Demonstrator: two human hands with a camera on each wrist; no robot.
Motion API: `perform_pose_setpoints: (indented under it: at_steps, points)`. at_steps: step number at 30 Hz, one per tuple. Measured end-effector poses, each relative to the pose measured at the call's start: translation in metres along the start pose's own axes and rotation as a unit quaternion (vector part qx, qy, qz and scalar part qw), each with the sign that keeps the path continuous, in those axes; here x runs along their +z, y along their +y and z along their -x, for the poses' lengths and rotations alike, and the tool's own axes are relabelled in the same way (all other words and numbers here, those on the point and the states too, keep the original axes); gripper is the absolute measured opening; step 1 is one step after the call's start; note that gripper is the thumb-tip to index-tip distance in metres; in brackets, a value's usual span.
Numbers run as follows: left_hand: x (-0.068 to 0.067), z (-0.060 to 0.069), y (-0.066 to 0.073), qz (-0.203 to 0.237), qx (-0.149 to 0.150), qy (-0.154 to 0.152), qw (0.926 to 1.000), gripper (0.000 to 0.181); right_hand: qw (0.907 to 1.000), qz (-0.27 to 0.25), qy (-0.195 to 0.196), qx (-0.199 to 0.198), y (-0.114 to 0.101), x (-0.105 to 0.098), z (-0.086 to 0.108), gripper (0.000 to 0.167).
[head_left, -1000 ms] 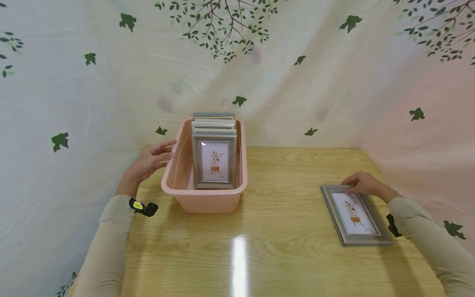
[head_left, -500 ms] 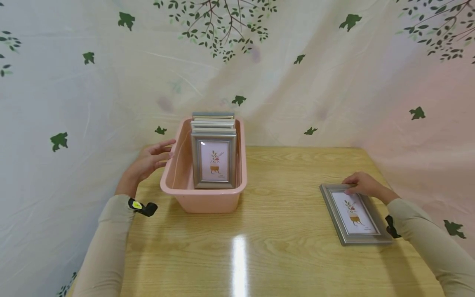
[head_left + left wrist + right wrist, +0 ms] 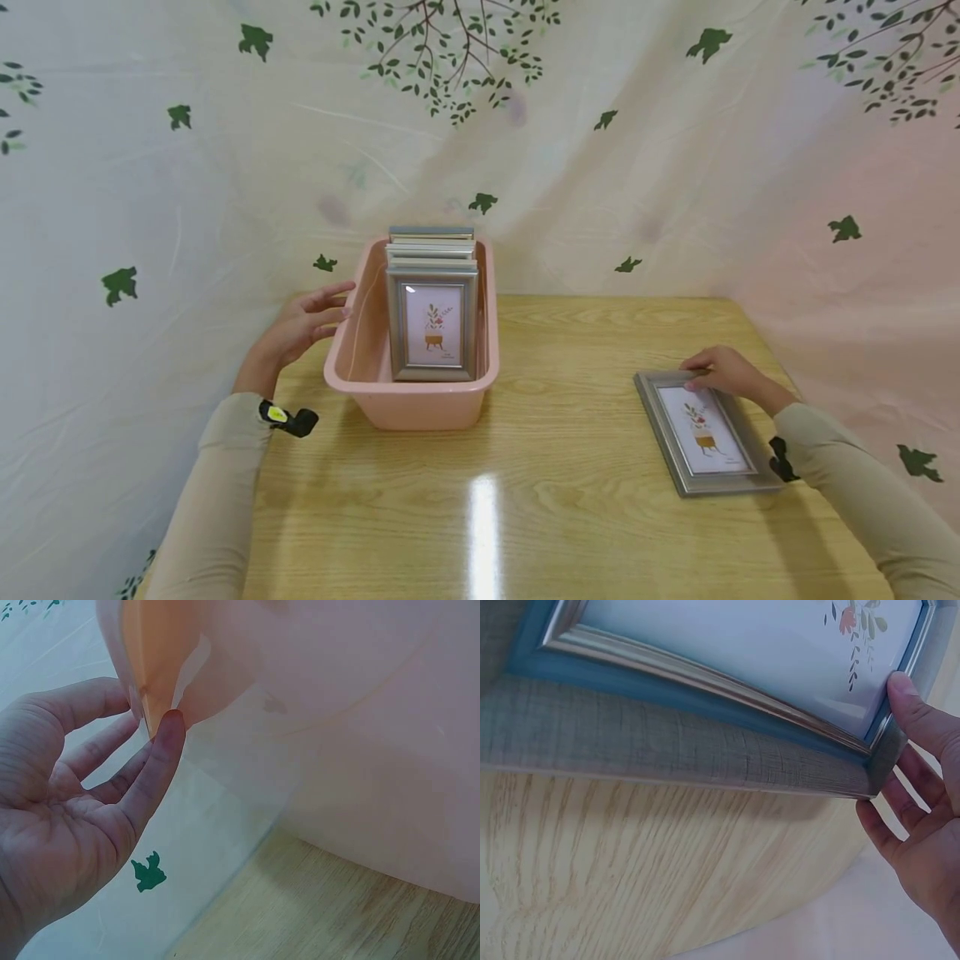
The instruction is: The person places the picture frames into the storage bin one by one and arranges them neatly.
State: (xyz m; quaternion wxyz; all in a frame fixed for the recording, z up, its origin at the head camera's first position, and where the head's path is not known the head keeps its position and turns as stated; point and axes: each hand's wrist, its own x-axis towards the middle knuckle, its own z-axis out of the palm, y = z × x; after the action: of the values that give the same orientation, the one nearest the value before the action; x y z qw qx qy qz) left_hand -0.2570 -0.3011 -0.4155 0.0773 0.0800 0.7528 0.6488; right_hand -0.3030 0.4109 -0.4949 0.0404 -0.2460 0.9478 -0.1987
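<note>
A pink plastic basin (image 3: 420, 412) stands at the left of the table. Several silver-grey picture frames (image 3: 397, 325) are upright in it, one behind another; the front one shows a potted plant picture. My left hand (image 3: 291, 333) holds the basin's left rim (image 3: 154, 697), with fingertips on either side of it in the left wrist view. At the right, my right hand (image 3: 723, 373) pinches the far edge of another picture frame (image 3: 671, 442). Its thumb (image 3: 904, 686) presses the front face, with the other fingers at the edge and behind. That frame lies face up, slightly raised in the right wrist view.
All of this is on a pale wooden table (image 3: 570, 517) with a bright light reflection near the front. A patterned cloth (image 3: 600, 167) with leaves and birds hangs behind the table and along its sides.
My right hand and the picture frame in it have shifted slightly left. My left hand, the basin and the frames inside it stay where they were.
</note>
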Motion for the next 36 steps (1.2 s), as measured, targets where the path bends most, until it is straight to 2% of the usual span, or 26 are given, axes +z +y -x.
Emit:
perform_pose_setpoints:
  at_steps: [7,15,22,28,31,36]
  points:
    - [0.000,0.001,0.001,-0.004,-0.009,0.003,0.9999,0.061,0.9999,-0.005,0.002,0.012,-0.018,-0.004,-0.005,0.034]
    - [-0.001,0.000,0.000,0.009,-0.010,0.001,0.9999,0.062,0.9985,-0.040,0.012,0.035,-0.032,-0.006,-0.019,0.039]
    - [-0.001,-0.002,-0.002,0.011,-0.011,0.003,0.9999,0.061,0.9986,-0.040,0.030,0.018,-0.050,-0.007,-0.036,0.036]
    - [-0.001,-0.003,-0.001,0.003,-0.014,0.001,0.9999,0.061,0.9976,-0.060,0.033,0.008,-0.069,-0.010,-0.048,0.035]
    - [-0.001,-0.002,-0.001,-0.005,-0.016,0.002,0.9998,0.061,0.9968,-0.076,0.024,-0.006,-0.079,-0.016,-0.053,0.035]
    - [-0.003,-0.002,-0.001,-0.009,-0.019,0.001,0.9998,0.061,0.9959,-0.086,-0.012,-0.024,-0.098,-0.037,-0.058,0.037]
